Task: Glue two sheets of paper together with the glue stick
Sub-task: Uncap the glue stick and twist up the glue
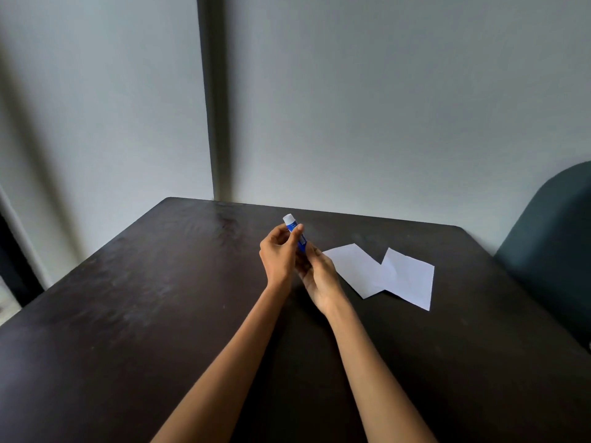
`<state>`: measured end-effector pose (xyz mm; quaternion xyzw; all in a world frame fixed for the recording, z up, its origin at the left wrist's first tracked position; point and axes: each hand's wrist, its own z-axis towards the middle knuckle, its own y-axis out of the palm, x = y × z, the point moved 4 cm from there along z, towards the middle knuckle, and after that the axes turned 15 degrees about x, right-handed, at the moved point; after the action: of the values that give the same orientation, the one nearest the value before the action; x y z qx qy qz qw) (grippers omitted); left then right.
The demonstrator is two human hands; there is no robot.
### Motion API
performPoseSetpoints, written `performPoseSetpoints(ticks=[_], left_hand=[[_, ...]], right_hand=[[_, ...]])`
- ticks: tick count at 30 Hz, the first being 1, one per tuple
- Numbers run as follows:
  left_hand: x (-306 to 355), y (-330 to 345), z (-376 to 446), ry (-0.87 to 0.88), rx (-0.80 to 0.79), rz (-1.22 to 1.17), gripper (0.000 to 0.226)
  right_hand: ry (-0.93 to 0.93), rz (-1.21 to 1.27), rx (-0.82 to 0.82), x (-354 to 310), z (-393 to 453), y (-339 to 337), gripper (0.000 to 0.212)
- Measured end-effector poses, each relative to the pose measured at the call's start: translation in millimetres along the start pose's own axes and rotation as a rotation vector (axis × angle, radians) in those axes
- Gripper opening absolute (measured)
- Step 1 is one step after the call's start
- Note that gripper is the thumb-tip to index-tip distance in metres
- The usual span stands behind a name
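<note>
Single head-worn view, forward and down over the table [128, 314].

Dark wooden table [128, 314], pale grey walls [383, 107], dark vertical strip [214, 107], teal chair [550, 238] at right

Bare table [144, 298] left; sheets [383, 273] perhaps overlapping right.

The room was dim and a bit gray. Soft light came from the left and made a pale shine on the dark table [134, 282] near its far left corner. The arms cast faint shadows on it. The picture bent at its edges, and the left side looked blurry
</note>
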<state>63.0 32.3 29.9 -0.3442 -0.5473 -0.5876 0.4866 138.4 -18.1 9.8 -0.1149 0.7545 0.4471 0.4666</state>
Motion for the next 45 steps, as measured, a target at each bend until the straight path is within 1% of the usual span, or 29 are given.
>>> performPoseSetpoints(ticks=[2, 4, 5, 7, 9, 12, 15, 18, 19, 22, 24, 27, 29, 31, 34, 37, 39, 42, 45], left_hand=[[-1, 5, -4, -0.001, -0.073, -0.015, 0.014], [-1, 9, -12, 0.003, -0.162, -0.080, 0.007], [0, 10, -15, 0.003, -0.181, -0.109, 0.007], [1, 10, -17, 0.000, -0.170, -0.131, 0.009], [4, 7, -15, 0.022, -0.144, -0.126, 0.010], [5, -1, -10, 0.045, -0.125, -0.114, 0.019], [5, -3, -11, 0.082, -0.172, -0.122, 0.014], [5, -1, -16, 0.091, -0.234, -0.150, 0.011], [4, -2, -15, 0.099, -0.224, -0.145, 0.011], [1, -11, -9, 0.111, -0.154, -0.114, 0.016], [1, -15, -6, 0.106, -0.131, -0.118, 0.016], [4, -13, -9, 0.119, -0.153, -0.120, 0.012], [5, -8, -14, 0.125, -0.189, -0.134, 0.013], [5, -6, -15, 0.126, -0.206, -0.158, 0.011], [2, -10, -8, 0.137, -0.141, -0.145, 0.012], [0, -16, -3, 0.145, -0.074, -0.121, 0.014], [2, -15, -6, 0.153, -0.082, -0.096, 0.014], [5, -8, -15, 0.204, -0.140, -0.091, 0.013], [4, -6, -18, 0.206, -0.134, -0.094, 0.011]], right_hand=[[-0.013, -0.055, 0.079, 2, 2, -1, 0.031], [0.022, -0.068, 0.164, 3, 5, -5, 0.038], [0.043, -0.063, 0.169, 3, 6, -5, 0.039], [0.075, -0.051, 0.124, 5, 6, -5, 0.038], [0.075, -0.025, 0.036, 5, 2, -4, 0.038], [0.054, -0.011, -0.092, 6, -3, -3, 0.033], [0.104, -0.095, -0.057, 7, -3, -3, 0.040], [0.110, -0.071, -0.010, 7, -3, -2, 0.046], [0.095, -0.076, -0.020, 8, -3, -1, 0.046], [0.100, -0.084, -0.134, 10, -10, 1, 0.038], [0.106, -0.121, -0.181, 10, -11, 2, 0.036], [0.110, -0.207, -0.147, 10, -11, 1, 0.041], [0.125, -0.177, -0.101, 9, -9, -1, 0.047], [0.129, -0.128, -0.107, 7, -7, -1, 0.049], [0.146, -0.127, -0.167, 6, -11, 2, 0.049], [0.128, -0.192, -0.213, 8, -11, 2, 0.044], [0.151, -0.206, -0.192, 10, -10, 1, 0.040], [0.158, -0.135, -0.143, 9, -4, -2, 0.044], [0.167, -0.073, -0.161, 8, 0, -3, 0.043]])
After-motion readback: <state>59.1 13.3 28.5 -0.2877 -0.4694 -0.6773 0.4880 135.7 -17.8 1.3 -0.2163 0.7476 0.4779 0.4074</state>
